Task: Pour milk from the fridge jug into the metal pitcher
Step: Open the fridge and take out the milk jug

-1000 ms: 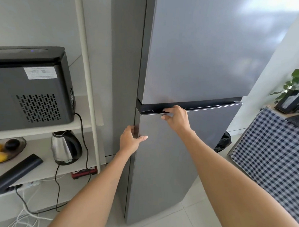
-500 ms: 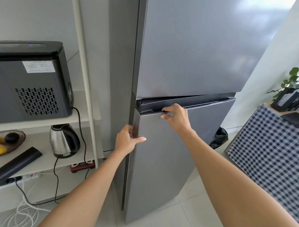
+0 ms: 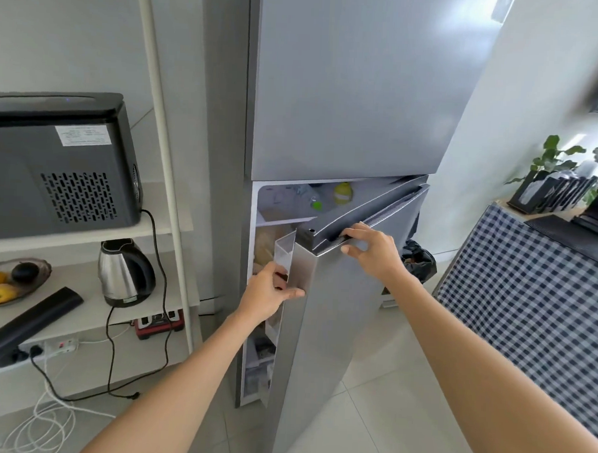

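The grey fridge (image 3: 348,91) stands ahead. Its lower door (image 3: 327,330) is swung partly outward. My right hand (image 3: 372,251) grips the dark handle ledge along the door's top edge. My left hand (image 3: 270,293) holds the door's left edge, fingers wrapped around it. Through the gap I see white shelves, a yellow lemon-shaped bottle (image 3: 342,193) and a small green-capped item (image 3: 315,204). No milk jug or metal pitcher is visible.
A white shelf unit (image 3: 161,203) on the left carries a black appliance (image 3: 60,161), a steel kettle (image 3: 124,273), a fruit bowl (image 3: 10,282) and trailing cables. A checked-cloth table (image 3: 534,305) stands at right, with a black rubbish bag (image 3: 419,259) beside the fridge.
The lower fridge door has swung from nearly closed to partly open, both hands moving outward with it. The inside shelves have come into view.
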Demonstrator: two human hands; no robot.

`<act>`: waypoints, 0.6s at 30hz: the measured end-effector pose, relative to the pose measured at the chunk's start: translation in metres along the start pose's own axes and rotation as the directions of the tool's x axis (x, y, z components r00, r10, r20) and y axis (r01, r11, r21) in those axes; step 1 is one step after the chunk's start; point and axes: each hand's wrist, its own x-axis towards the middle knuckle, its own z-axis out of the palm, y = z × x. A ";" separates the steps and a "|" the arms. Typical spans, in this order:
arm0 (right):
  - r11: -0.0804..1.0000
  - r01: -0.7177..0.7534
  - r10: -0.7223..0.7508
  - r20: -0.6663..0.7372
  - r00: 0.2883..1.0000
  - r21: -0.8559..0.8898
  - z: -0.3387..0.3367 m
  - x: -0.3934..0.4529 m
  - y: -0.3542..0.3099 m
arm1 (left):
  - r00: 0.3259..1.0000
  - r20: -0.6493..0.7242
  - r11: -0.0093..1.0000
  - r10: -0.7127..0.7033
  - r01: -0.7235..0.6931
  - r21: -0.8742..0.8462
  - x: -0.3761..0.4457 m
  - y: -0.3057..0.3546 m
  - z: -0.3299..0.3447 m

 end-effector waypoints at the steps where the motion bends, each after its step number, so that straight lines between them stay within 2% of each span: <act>1: 1.000 0.009 -0.009 0.017 1.000 -0.017 -0.007 -0.009 0.005 | 0.999 0.022 1.000 0.025 -0.026 0.011 -0.005 0.007 0.004; 5: 0.997 -0.026 0.030 0.047 0.998 -0.070 -0.029 -0.049 0.029 | 0.985 0.115 0.989 0.128 -0.136 0.056 -0.024 0.045 0.026; 8: 0.999 -0.011 0.006 -0.102 0.995 -0.052 -0.029 -0.098 0.043 | 0.958 0.085 0.958 0.274 -0.280 0.065 -0.038 0.077 0.044; 10: 1.000 -0.010 0.004 -0.220 0.976 -0.024 -0.018 -0.136 0.048 | 0.905 0.015 0.903 0.425 -0.425 0.068 -0.045 0.098 0.054; 12: 1.000 -0.013 0.009 -0.306 0.952 -0.008 -0.004 -0.168 0.053 | 0.836 0.015 0.831 0.549 -0.548 0.093 -0.049 0.118 0.065; 15: 0.999 -0.048 0.050 -0.389 0.920 0.015 0.009 -0.201 0.059 | 0.759 0.122 0.746 0.639 -0.651 0.141 -0.047 0.145 0.085; 18: 0.997 -0.076 0.060 -0.454 0.889 -0.017 0.013 -0.225 0.071 | 0.717 0.316 0.701 0.622 -0.689 0.184 -0.041 0.166 0.108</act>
